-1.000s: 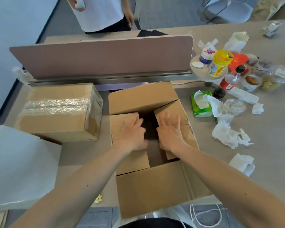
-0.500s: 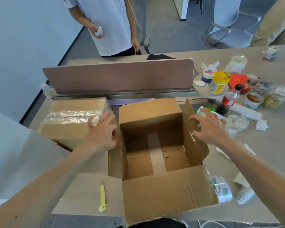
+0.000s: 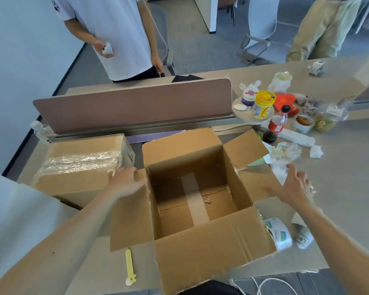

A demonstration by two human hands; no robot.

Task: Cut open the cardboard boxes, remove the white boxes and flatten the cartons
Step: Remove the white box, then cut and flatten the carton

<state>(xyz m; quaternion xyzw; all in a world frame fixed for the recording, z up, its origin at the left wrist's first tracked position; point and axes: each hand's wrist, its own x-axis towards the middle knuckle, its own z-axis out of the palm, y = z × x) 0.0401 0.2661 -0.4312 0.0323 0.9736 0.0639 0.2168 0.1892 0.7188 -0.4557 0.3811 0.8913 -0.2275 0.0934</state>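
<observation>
An open cardboard carton (image 3: 200, 248) stands in front of me with all its flaps spread outward and nothing inside; a tape strip runs along its bottom. My left hand (image 3: 126, 182) presses flat on the left flap with straight fingers. On the right flap rests my right hand (image 3: 294, 186), fingers spread. A second carton (image 3: 77, 167), sealed with clear tape, sits to the left. A large white box (image 3: 13, 211) fills the near left corner. A yellow box cutter (image 3: 130, 267) lies on the table by the carton's near left.
A brown desk divider (image 3: 132, 105) runs behind the cartons. Bottles, jars, food containers and crumpled tissues clutter the right side (image 3: 285, 116). White tape rolls (image 3: 281, 233) lie by the carton's right. A person in a white shirt (image 3: 115, 35) stands beyond the divider.
The inner flaps that my hands pressed shut a second ago are now folded open and outward. My hands have moved apart, pushing the left and right flaps down. The view has tilted up.
</observation>
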